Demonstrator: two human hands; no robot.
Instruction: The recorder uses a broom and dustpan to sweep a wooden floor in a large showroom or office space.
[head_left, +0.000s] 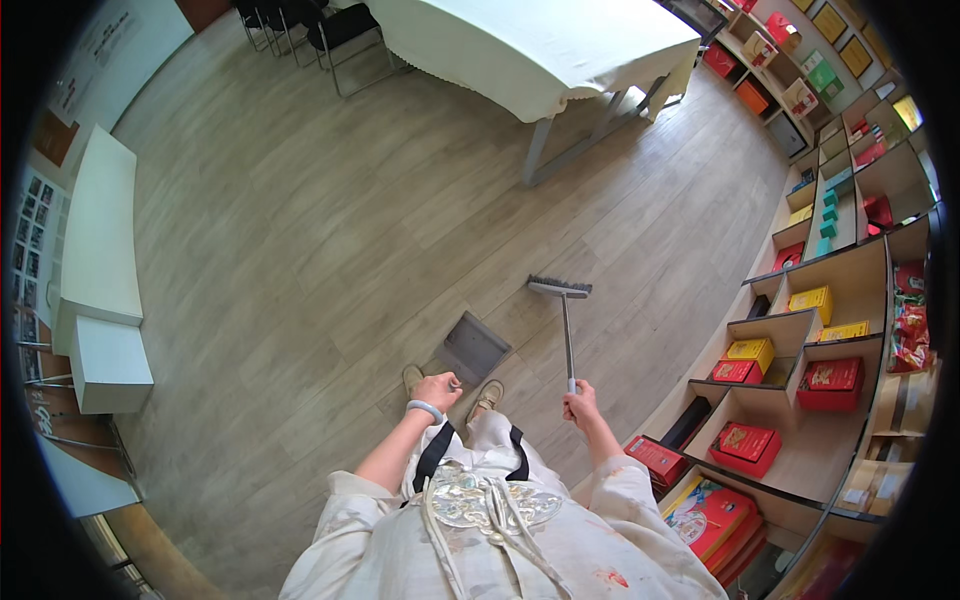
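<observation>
My right hand (582, 403) grips the handle of a grey broom (568, 330). The broom's head, with dark bristles, points away from me over the wood-look floor (360, 247); whether it touches the floor I cannot tell. Closed around the top of a handle, my left hand (437, 391) is above a grey dustpan (474, 347). The dustpan lies just ahead of my shoes, left of the broom, and nothing large shows in its pan. Most of its handle is hidden beneath my left hand. A pale bangle circles my left wrist.
Wooden shelves (814, 480) with red and yellow boxes (745, 448) curve along my right side. Ahead stands a table with a white cloth (517, 60) and metal legs. Black chairs (345, 34) are at its left. White box-like furniture (105, 247) lines the left wall.
</observation>
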